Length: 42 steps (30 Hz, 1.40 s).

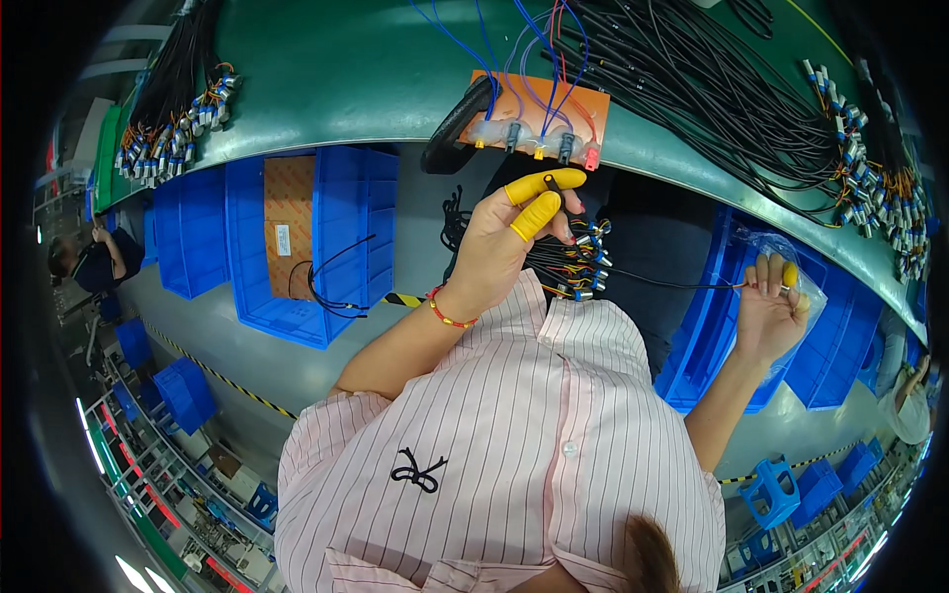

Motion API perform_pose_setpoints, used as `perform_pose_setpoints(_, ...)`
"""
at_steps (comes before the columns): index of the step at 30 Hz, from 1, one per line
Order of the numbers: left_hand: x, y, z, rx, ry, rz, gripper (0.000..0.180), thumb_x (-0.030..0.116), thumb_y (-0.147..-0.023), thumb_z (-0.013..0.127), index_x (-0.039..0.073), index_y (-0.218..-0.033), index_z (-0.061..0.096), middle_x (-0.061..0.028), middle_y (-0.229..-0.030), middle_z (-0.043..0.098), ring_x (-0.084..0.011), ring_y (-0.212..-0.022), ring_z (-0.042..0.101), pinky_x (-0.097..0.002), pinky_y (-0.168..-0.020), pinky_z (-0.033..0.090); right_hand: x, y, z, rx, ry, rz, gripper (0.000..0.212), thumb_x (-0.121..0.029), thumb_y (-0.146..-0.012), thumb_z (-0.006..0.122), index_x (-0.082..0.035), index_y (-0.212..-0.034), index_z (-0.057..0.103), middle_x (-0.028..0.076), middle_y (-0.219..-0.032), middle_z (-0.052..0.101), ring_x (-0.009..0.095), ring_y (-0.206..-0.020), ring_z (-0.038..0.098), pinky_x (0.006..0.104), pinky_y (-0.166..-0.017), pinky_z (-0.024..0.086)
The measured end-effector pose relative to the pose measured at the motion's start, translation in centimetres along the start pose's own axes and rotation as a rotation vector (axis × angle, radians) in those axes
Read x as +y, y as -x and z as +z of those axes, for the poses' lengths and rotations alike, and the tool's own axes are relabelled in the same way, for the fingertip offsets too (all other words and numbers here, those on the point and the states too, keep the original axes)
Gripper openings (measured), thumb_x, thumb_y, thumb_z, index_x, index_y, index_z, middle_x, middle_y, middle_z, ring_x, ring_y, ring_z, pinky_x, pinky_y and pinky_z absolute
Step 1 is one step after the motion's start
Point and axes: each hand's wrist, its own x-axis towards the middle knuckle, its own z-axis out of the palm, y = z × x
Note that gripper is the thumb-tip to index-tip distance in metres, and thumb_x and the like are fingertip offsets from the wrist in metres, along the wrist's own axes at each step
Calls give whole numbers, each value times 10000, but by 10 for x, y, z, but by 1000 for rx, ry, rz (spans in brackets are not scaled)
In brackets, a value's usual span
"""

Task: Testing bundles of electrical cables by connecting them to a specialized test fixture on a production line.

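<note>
My left hand [514, 222], with yellow finger cots, is closed on a small black cable plug [555, 187], just below the test board. That orange board [539, 94] has a row of black, yellow and red sockets and sits at the table edge, with blue, purple and red wires running up from it. Off to the right, my right hand [773, 314] pinches the end of a thin black cable [672, 282] stretched from near my left hand. Its fingers partly hide that end. Several cables with blue-and-silver connectors [590, 262] lie between my hands, close to my body.
The green table [336, 74] carries bundles of black cables [692, 89] at right and another connector bundle [188, 124] at left. A black curved object [460, 128] leans by the board. Blue bins [341, 237] stand below the table on both sides. Other people are visible at both edges.
</note>
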Motion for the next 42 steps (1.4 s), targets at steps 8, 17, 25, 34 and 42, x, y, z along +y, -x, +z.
perform_pose_setpoints(8,18,3,-8,53,-54,-144,298,208,-1028,454,-33,-1156,574,-6,-752,524,-34,-577,369,-178,-549,340,23,-6,20,-52,124,4,175,-188,-756,490,-100,-672,365,40,-695,319,154,-695,308,304,-698,266)
perform_pose_setpoints(17,21,-2,-12,48,32,-197,289,222,-1031,434,-25,-1123,552,28,-689,457,-29,-545,328,-176,-523,302,26,-9,20,-57,203,-33,163,-205,-781,470,-84,-704,393,39,-701,336,145,-696,310,302,-698,263)
perform_pose_setpoints(25,22,-2,-15,-23,400,-264,272,187,-1031,417,-28,-1143,540,37,-682,440,-4,-519,300,-176,-500,285,24,-14,20,-48,162,23,158,-206,-787,466,-73,-724,409,41,-702,352,145,-687,318,300,-689,266)
perform_pose_setpoints(34,30,-4,-10,82,104,-239,232,163,-987,532,-16,-1118,598,-36,-749,565,12,-493,370,-139,-509,353,26,-13,21,14,224,-47,151,-196,-794,467,-58,-746,429,50,-714,352,150,-681,315,304,-688,268)
perform_pose_setpoints(42,35,-6,-1,178,57,-205,190,114,-970,527,-14,-1086,606,-72,-724,593,9,-461,381,-141,-448,334,24,-12,9,-8,177,3,160,-204,-806,469,-50,-768,450,49,-719,365,149,-686,320,306,-691,266)
